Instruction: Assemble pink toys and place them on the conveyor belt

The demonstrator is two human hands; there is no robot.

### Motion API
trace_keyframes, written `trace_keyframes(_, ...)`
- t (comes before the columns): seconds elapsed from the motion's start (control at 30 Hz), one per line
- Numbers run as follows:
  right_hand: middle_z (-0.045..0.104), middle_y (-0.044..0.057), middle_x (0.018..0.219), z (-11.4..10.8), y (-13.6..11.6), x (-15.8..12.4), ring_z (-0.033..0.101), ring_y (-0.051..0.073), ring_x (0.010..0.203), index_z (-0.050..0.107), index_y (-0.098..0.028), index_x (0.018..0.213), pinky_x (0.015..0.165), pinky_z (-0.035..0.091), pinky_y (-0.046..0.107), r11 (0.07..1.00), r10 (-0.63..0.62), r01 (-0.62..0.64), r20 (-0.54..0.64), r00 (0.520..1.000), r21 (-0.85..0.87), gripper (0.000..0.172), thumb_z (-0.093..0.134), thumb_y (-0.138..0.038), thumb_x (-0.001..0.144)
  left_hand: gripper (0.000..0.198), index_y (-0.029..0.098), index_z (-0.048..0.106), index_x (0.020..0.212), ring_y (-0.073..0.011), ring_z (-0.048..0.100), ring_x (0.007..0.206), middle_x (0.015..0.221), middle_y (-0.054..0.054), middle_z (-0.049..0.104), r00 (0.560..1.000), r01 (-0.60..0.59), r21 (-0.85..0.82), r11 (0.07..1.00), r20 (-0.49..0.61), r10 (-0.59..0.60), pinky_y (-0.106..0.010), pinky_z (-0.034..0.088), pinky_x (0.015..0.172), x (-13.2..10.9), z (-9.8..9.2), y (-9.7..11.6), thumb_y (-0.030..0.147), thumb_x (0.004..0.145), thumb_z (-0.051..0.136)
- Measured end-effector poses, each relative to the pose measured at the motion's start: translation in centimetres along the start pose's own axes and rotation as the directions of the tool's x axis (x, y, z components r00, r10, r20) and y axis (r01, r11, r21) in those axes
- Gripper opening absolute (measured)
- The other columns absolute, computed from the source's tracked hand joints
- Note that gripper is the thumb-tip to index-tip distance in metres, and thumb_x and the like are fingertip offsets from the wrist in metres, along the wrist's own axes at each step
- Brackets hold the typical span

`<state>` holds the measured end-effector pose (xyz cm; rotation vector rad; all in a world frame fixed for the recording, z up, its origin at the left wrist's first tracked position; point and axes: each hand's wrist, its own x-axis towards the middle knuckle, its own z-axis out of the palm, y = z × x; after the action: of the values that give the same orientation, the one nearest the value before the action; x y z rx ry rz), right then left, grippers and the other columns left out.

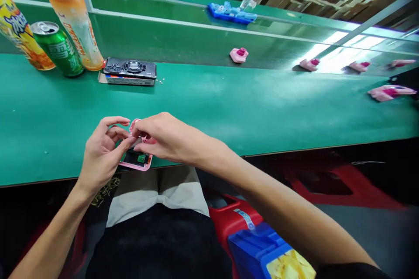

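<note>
Two hands (135, 137) are working close together over one pink plastic casing (135, 166), which is sitting at the near edge of the green surface (209, 109), right in front of the person's lap. The left hand (101, 152) is curling around the casing's left side, and the right hand (166, 137) is reaching across to pinch its upper edge, so both are clamped on it. Its dark interior is showing one small green circuit board (141, 158).

Three drink containers are standing together at the far left: one yellow bottle (22, 30), one green can (58, 48) and one orange-tinted bottle (73, 19). Beside them, one black device (129, 69) is lying on a flat printed box (126, 79), with a few tiny screws (160, 80) scattered just to its right. Four pink parts (309, 64) are sitting in a row on the farther green strip, and one more pink part (391, 92) is lying on the near surface at the right. One blue tray (231, 13) is resting farther back.
</note>
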<state>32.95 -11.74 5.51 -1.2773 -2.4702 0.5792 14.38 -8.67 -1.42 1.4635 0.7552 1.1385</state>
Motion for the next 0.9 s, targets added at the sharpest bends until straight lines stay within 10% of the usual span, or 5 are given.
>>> trace_keyframes(0.3,0.07,0.015,0.105,2.2,-0.7,-0.2,0.065,0.024,0.098,0.063,-0.009,0.11,0.085,0.055,0.038,0.942,-0.03,-0.002,-0.09,0.996,-0.336,0.017,0.048,-0.011,0.104,0.04,0.025,0.065,0.113,-0.0204,0.07,0.104,0.111,-0.006,0.069,0.987,0.137,-0.08,0.987,0.095,-0.13,-0.029,0.06,0.086,0.5,-1.5,-0.2,0.035,0.08,0.084)
trace_keyframes(0.43,0.07,0.012,0.112,2.1,-0.2,-1.1,0.065,0.021,0.102,0.068,-0.014,0.107,0.088,0.057,0.036,0.975,0.004,-0.041,-0.17,0.986,-0.217,0.014,0.055,-0.012,0.102,0.056,0.029,0.06,0.135,-0.0279,0.061,0.125,0.134,-0.009,0.065,0.969,-0.07,0.324,0.943,0.249,-0.013,-0.043,0.053,0.105,-0.4,-3.1,0.3,0.036,0.083,0.08)
trace_keyframes(0.53,0.072,0.01,0.11,2.9,-0.9,-2.2,0.067,0.022,0.1,0.07,-0.016,0.106,0.087,0.059,0.035,0.976,0.014,-0.066,-0.245,0.969,-0.206,0.016,0.055,-0.016,0.102,0.032,0.029,0.069,0.127,-0.0254,0.065,0.115,0.125,-0.007,0.07,0.94,-0.26,0.567,0.782,0.334,0.071,-0.041,0.055,0.099,-0.9,-3.6,0.3,0.032,0.094,0.068)
trace_keyframes(0.9,0.071,0.011,0.095,7.8,-4.3,-3.8,0.066,0.02,0.083,0.073,-0.008,0.106,0.073,0.059,0.033,0.971,0.141,-0.216,-0.492,0.859,-0.1,0.018,0.057,-0.007,0.099,0.013,0.019,0.071,0.101,-0.0158,0.07,0.096,0.104,-0.005,0.075,0.932,-0.36,0.629,0.689,0.271,0.24,-0.028,0.056,0.092,-1.9,-2.7,-0.2,0.009,0.096,0.063)
